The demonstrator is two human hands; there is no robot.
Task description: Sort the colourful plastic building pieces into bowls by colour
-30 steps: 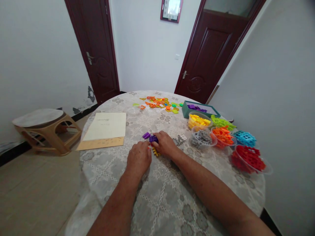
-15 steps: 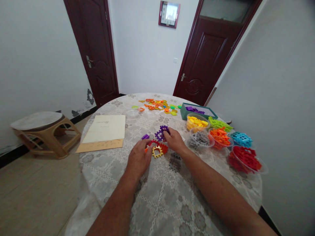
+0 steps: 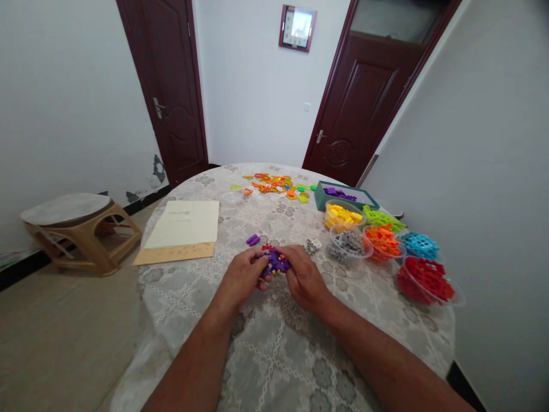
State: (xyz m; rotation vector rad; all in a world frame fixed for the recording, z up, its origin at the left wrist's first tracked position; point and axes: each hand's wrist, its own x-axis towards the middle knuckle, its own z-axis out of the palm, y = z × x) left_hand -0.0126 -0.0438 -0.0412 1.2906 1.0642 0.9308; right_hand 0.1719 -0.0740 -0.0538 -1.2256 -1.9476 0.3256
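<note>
My left hand (image 3: pixel 241 277) and my right hand (image 3: pixel 303 277) meet at the middle of the round table (image 3: pixel 274 355). Between their fingertips they pinch a small cluster of interlocking plastic pieces (image 3: pixel 275 261), purple on top with red and yellow showing beneath. Both hands are closed on this cluster, just above the lace tablecloth. A loose purple piece (image 3: pixel 253 240) lies a little beyond my left hand.
Right of my hands stand clear bowls of grey (image 3: pixel 348 242), yellow (image 3: pixel 342 215), orange (image 3: pixel 383 240), blue (image 3: pixel 421 244) and red pieces (image 3: pixel 426 278), and a teal box (image 3: pixel 343 195). Mixed pieces (image 3: pixel 277 186) lie far back. Paper sheets (image 3: pixel 183 226) lie left. A stool (image 3: pixel 77 229) stands on the floor.
My right hand lifted a purple piece off to the right, then brought it back onto the red and yellow pieces. Both hands now close together on the cluster, nearer to me.
</note>
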